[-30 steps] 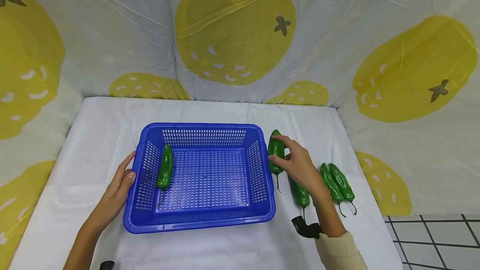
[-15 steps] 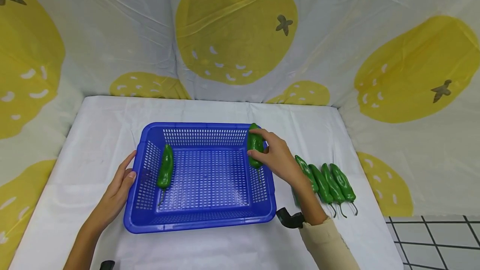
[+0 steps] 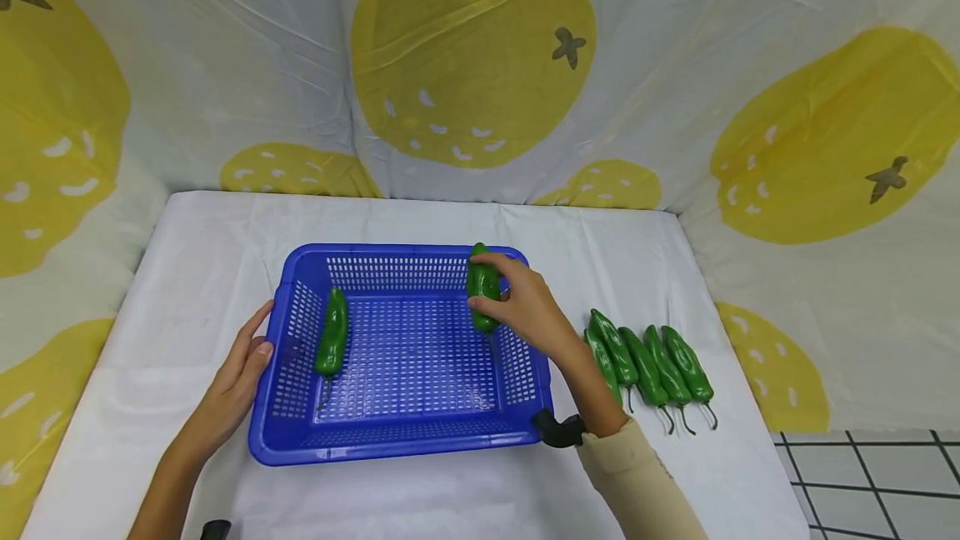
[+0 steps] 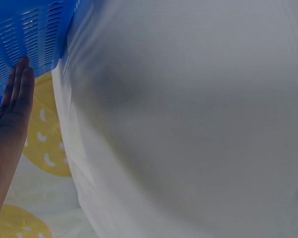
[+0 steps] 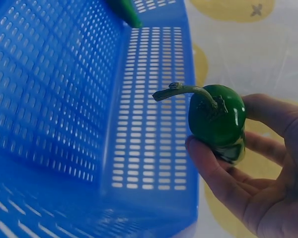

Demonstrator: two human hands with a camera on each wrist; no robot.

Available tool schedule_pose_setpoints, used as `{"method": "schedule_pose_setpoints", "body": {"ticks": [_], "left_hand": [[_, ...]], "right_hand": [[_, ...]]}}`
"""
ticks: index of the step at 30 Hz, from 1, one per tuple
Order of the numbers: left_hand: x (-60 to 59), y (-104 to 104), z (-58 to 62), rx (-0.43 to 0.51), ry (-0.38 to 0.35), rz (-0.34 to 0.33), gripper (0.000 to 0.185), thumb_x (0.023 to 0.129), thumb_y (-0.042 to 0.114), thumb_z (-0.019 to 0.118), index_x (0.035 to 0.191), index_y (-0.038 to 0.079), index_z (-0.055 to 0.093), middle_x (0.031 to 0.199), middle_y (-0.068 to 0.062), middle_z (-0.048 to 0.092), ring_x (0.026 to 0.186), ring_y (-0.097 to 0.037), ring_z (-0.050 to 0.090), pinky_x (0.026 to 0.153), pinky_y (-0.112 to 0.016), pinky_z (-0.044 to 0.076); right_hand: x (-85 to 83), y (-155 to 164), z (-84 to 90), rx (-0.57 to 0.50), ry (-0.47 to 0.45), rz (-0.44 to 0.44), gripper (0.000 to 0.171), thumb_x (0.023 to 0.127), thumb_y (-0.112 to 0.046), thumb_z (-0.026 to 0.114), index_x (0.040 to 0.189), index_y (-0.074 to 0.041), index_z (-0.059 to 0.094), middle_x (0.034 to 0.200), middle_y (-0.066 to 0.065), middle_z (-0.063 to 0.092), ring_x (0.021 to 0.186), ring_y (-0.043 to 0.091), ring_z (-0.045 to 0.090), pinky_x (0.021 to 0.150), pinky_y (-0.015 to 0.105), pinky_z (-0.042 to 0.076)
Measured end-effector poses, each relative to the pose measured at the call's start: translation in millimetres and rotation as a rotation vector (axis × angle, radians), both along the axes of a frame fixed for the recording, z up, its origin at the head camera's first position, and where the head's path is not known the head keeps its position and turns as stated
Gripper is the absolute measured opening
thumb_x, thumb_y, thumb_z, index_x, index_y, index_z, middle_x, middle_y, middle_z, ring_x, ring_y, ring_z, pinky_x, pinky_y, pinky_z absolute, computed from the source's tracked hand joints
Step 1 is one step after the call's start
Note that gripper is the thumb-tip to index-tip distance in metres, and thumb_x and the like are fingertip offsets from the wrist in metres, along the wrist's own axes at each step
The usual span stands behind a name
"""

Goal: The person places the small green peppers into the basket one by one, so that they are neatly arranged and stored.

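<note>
My right hand point(image 3: 527, 307) pinches a green pepper point(image 3: 482, 286) between thumb and fingers, above the right part of a blue plastic basket point(image 3: 397, 454). In the right wrist view the held green pepper point(image 5: 218, 116) shows its curved stem, which points toward the basket's inside. Another green pepper point(image 3: 332, 336) lies in the basket near its left wall, stem toward me. My left hand point(image 3: 236, 377) rests against the basket's left outer side. The left wrist view shows the straight fingers point(image 4: 25, 91) of that hand flat along the slotted wall.
Several green peppers point(image 3: 651, 369) lie side by side on the white cloth to the right of the basket. The white-covered table point(image 3: 420, 498) meets lemon-print cloth walls point(image 3: 645, 90) at the back and sides. Grey floor tiles point(image 3: 877, 469) show at lower right.
My right hand has carried the pepper leftward from beside the basket's right rim to above its inside. The left hand and the basket have stayed put.
</note>
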State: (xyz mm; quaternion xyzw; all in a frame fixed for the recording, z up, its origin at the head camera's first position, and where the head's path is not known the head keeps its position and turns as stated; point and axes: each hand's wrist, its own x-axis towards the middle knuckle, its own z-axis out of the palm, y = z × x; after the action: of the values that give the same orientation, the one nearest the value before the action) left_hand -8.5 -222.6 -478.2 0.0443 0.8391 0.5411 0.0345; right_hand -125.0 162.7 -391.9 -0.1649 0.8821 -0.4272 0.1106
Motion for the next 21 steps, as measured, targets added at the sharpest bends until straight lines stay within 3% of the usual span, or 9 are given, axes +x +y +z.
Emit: {"method": "schedule_pose_setpoints", "body": {"ticks": [5,15,21], "left_hand": [[-2.0,-1.2,-0.3,0.017,0.010,-0.014,0.056,0.110,0.019,0.028,0.161,0.027,0.007,0.128,-0.023,0.051,0.102,0.001,0.058,0.077,-0.024,0.055],[-2.7,-1.2,0.2,0.012,0.007,-0.011,0.055,0.110,0.020,0.027,0.161,0.027,0.007,0.125,-0.023,0.052,0.100,0.000,0.059,0.076,-0.025,0.056],[-1.9,-1.1,0.1,0.014,0.003,-0.008,0.055,0.110,0.020,0.027,0.162,0.026,0.007,0.126,-0.025,0.052,0.101,0.001,0.058,0.075,-0.024,0.056]], "right_hand": [[-2.3,-7.0,-3.5,0.018,0.019,0.018,0.054,0.090,-0.023,0.076,0.139,-0.020,0.055,0.117,0.008,0.061,0.075,0.020,0.063,0.060,0.028,0.057],[-4.2,-24.4,-12.0,0.014,-0.012,0.082,0.051,0.089,-0.023,0.078,0.135,-0.017,0.058,0.124,0.009,0.060,0.100,0.025,0.062,0.068,0.029,0.059],[-6.1,-36.8,-14.7,0.027,-0.023,0.129,0.050,0.088,-0.022,0.078,0.134,-0.017,0.059,0.126,0.007,0.060,0.105,0.022,0.059,0.073,0.030,0.058]]}}
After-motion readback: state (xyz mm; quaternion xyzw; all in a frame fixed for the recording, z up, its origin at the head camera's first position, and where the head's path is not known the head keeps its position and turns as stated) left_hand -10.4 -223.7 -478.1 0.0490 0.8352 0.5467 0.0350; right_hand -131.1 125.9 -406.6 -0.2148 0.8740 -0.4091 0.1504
